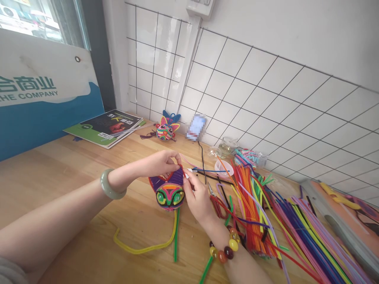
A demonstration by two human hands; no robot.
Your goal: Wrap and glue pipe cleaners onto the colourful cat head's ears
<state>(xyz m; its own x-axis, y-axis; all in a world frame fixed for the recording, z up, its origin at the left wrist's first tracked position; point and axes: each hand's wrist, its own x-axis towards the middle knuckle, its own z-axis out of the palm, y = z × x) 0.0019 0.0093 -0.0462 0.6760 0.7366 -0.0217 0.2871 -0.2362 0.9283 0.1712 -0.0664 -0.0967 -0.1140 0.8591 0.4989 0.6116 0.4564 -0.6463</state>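
A purple cat-face figure [169, 191] made of pipe cleaners, with green eyes, is held just above the wooden table [74, 165]. My left hand [161, 162], with a pale green bangle on the wrist, pinches its upper ear edge. My right hand [197, 196], with a bead bracelet on the wrist, grips the figure's right side, fingers closed near a red pipe cleaner at the ear. Yellow and green pipe cleaner ends [154, 246] trail from the figure onto the table.
A big spread of coloured pipe cleaners [266, 213] covers the table to the right. A finished cat figure [166, 129], a phone [196, 127] on a cable, magazines [108, 127] and small clear jars [226, 146] sit by the tiled wall. A tray [340, 213] lies far right.
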